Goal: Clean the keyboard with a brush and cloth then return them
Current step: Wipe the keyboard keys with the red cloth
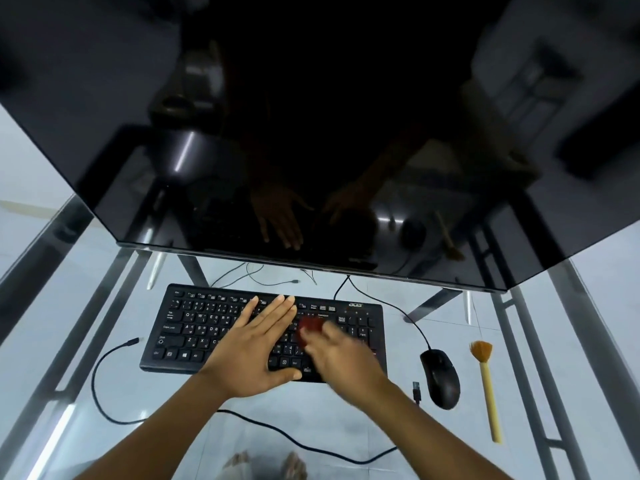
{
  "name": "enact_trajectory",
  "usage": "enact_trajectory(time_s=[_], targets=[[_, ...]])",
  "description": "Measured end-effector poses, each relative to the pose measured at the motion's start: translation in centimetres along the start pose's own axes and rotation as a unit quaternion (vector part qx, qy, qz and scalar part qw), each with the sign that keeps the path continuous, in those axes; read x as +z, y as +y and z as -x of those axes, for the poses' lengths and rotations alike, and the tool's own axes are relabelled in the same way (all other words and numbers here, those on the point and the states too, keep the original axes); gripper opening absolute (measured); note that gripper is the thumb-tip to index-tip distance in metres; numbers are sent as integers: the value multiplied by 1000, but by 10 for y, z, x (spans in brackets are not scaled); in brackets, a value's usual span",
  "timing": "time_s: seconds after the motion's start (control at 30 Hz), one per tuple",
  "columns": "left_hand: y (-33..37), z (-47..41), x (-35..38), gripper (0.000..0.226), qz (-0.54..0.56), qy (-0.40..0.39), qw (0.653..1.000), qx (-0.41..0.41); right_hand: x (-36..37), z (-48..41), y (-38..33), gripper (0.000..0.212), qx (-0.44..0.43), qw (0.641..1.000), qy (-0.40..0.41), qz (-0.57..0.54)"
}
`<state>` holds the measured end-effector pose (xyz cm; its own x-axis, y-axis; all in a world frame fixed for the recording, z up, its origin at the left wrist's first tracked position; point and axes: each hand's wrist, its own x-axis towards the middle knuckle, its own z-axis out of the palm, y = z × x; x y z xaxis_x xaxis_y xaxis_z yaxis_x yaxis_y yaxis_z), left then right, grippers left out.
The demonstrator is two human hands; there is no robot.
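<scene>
Our left hand (pixel 256 344) lies flat and wide on the keyboard (pixel 194 327); our blurred right hand (pixel 341 356) grips a red cloth (pixel 310 325) on its keys; the brush (pixel 486 386) lies to its right.

Count on and around the glass table (pixel 173 403), 1: keyboard (pixel 194 327), 1; mouse (pixel 440 377), 1; brush (pixel 486 382), 1; red cloth (pixel 310 323), 1 (blurred); monitor (pixel 311 133), 1. Hands, 2: left hand (pixel 256 344), right hand (pixel 343 355). Loose plug ends (pixel 133 341), 2. Feet (pixel 294 464) seen through the glass, 2.
</scene>
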<state>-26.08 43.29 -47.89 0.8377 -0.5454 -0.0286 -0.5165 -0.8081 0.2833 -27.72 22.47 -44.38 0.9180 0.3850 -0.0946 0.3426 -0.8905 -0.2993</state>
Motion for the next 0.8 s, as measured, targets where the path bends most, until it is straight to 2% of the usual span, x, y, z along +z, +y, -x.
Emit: enact_trajectory(time_s=[0.03,0.07,0.17,0.2,0.23,0.27,0.37,0.4,0.47,0.53,0.57,0.6,0.7,0.73,0.8], targets=[[0,-1,0,103,3,-1,1000,3,3,5,3,35,-33,999,3,8],[0,-1,-1,103,4,-2,1000,4,2,2,12,36,-17,1000,14,16],[0,-1,-2,103,5,-1,1000,1,-5,-17,46,39,152,984,86,47],[1,0,-3,103,6,1,1000,1,-5,-21,49,39,192,976,86,51],[1,0,-2,103,6,4,1000,1,-4,-24,43,38,198,975,87,42],[1,0,-2,103,5,6,1000,0,-2,-24,31,37,172,981,89,20],[0,0,-1,103,7,1,1000,2,5,-5,3,37,0,999,44,23],[0,-1,-2,103,7,-3,1000,3,3,-3,10,38,-14,999,38,24],[0,-2,-3,104,6,-8,1000,2,-9,-8,34,39,89,993,74,22],[1,-1,-4,104,7,-10,1000,0,-9,-7,62,39,223,966,129,11],[1,0,-4,103,7,-11,1000,1,-8,-3,61,40,234,963,136,11],[1,0,-4,103,6,-13,1000,1,-6,1,51,41,209,969,128,3],[0,0,-3,103,10,-10,1000,-2,9,33,22,40,57,996,60,32],[0,0,-4,103,11,-11,1000,-1,9,39,26,39,44,997,55,40],[0,-1,-4,103,12,-15,1000,1,6,38,50,34,111,989,84,43]])
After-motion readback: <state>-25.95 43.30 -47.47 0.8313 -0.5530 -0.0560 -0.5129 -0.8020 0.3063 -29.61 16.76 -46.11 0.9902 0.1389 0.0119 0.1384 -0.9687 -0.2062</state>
